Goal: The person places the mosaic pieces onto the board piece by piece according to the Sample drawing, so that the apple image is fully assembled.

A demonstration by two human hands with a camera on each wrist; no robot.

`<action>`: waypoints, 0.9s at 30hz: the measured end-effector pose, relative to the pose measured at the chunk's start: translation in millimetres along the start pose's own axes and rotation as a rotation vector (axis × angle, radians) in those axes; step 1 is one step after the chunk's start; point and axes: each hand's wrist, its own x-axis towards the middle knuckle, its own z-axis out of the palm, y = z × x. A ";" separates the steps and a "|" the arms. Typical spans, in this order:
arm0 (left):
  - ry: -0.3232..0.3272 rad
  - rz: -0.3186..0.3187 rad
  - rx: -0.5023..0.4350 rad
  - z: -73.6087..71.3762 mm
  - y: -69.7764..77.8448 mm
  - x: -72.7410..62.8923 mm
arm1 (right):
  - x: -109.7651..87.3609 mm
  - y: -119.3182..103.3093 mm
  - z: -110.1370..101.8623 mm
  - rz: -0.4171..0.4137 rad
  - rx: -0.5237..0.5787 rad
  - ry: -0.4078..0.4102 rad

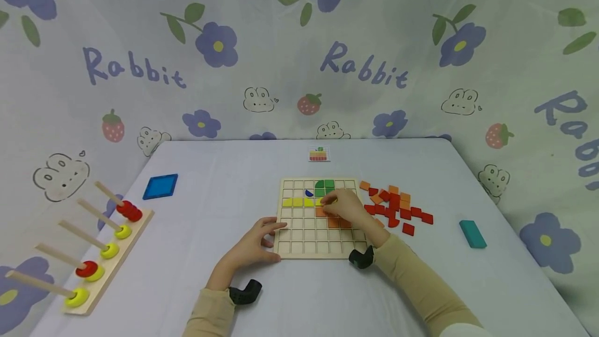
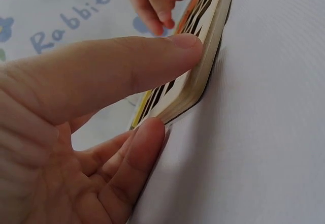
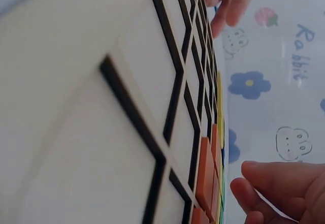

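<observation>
A wooden grid board (image 1: 299, 255) lies in the middle of the table. My left hand (image 1: 255, 243) rests at its left edge, with the thumb by the near corner; in the left wrist view the fingers touch the rim. Over the board's upper middle is my right hand (image 1: 348, 209), fingertips by a row of yellow squares (image 1: 298, 202). No piece shows between those fingertips in the right wrist view. Green pieces (image 1: 329, 184) and a blue half-round piece (image 1: 309, 193) lie above the row, orange squares (image 1: 333, 222) below it, partly hidden by the hand.
Loose red and orange pieces (image 1: 405, 214) lie right of the board. A picture card (image 1: 319, 154) is behind it. A teal block (image 1: 472, 234) sits far right; a blue tray (image 1: 160, 186) and a peg stand (image 1: 107, 264) with red and yellow rings are left.
</observation>
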 end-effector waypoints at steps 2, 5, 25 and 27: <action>0.001 0.000 0.004 -0.4 -0.2 0.2 | -0.3 2.0 -5.0 0.002 0.052 0.009; -0.001 -0.009 0.013 -0.4 -1.0 0.5 | 0.1 7.6 -15.5 0.017 0.107 0.023; 0.018 -0.004 0.016 0.0 -1.0 0.5 | -24.6 108.9 -116.6 0.343 0.427 0.284; 0.019 -0.005 0.022 0.3 -1.7 1.0 | -28.1 118.8 -119.5 0.407 0.458 0.284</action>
